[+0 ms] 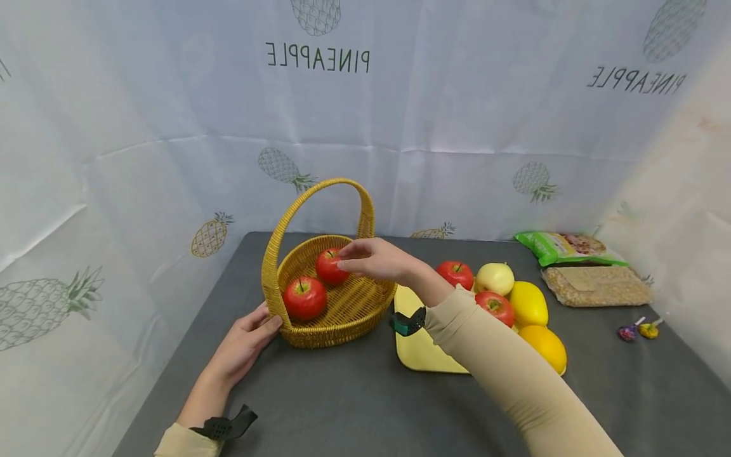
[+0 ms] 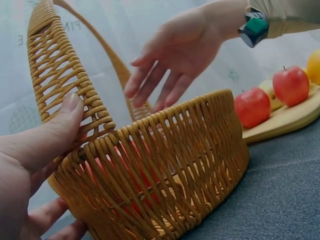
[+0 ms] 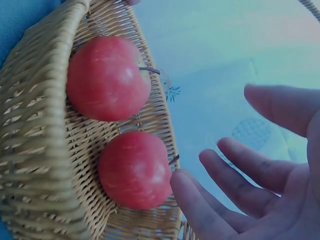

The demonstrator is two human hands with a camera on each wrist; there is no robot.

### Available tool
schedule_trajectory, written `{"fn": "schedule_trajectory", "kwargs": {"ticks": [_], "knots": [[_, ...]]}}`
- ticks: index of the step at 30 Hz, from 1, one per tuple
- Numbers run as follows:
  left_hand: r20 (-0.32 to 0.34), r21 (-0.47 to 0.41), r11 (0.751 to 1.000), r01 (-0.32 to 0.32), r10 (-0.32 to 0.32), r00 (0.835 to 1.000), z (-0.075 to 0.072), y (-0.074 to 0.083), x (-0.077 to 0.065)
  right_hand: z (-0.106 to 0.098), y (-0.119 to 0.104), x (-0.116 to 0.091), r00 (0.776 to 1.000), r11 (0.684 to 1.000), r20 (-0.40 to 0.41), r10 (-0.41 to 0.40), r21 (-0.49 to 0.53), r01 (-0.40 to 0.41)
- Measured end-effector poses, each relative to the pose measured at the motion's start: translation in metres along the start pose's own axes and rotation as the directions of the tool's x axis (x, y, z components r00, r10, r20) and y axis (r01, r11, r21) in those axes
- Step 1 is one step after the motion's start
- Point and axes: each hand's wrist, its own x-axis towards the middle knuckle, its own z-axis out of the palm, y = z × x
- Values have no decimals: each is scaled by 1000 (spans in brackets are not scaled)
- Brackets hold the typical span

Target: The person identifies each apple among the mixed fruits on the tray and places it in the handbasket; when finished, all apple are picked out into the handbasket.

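Observation:
A golden wicker basket (image 1: 342, 335) with a tall arched handle stands on the dark table, two red apples inside: one nearer (image 1: 305, 298), one farther back (image 1: 329, 266). My left hand (image 1: 244, 346) holds the basket's left end; in the left wrist view its thumb (image 2: 70, 107) lies on the woven handle base, the other fingers on the outer side. Over the basket hovers my right hand (image 1: 374, 259), fingers spread and slightly bent, palm empty. The right wrist view shows its fingers (image 3: 240, 185) beside the farther apple (image 3: 135, 170).
Right of the basket, a pale yellow tray (image 1: 422, 352) carries two red apples (image 1: 455, 274), a pale round fruit (image 1: 495, 279), a yellow fruit (image 1: 528, 303) and an orange one (image 1: 544, 346). Farther right lie a green packet (image 1: 565, 249), a clear bag (image 1: 596, 285) and two lollipops (image 1: 628, 332).

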Motion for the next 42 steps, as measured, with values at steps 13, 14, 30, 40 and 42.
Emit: {"fn": "schedule_trajectory", "kwargs": {"ticks": [13, 14, 30, 40, 42], "knots": [[-19, -3, 1000, 12, -12, 1000, 1, -1, -1, 1, 10, -35, 995, 999, -103, -18, -51, 13], [-24, -6, 1000, 15, -15, 1000, 1, -2, -2, 2, 12, -39, 994, 999, -104, -24, -41, 20], [-14, -19, 1000, 1, -1, 1000, 2, -2, 3, -3, 61, -86, 977, 973, -215, 14, 226, 36], [-19, -22, 1000, -16, 15, 1000, 1, -2, 1, -5, 81, -102, 958, 966, -272, 87, 259, -14], [-15, -23, 1000, -18, 18, 1000, 1, -1, 1, -8, 85, -104, 953, 965, -287, 94, 263, -15]]}}
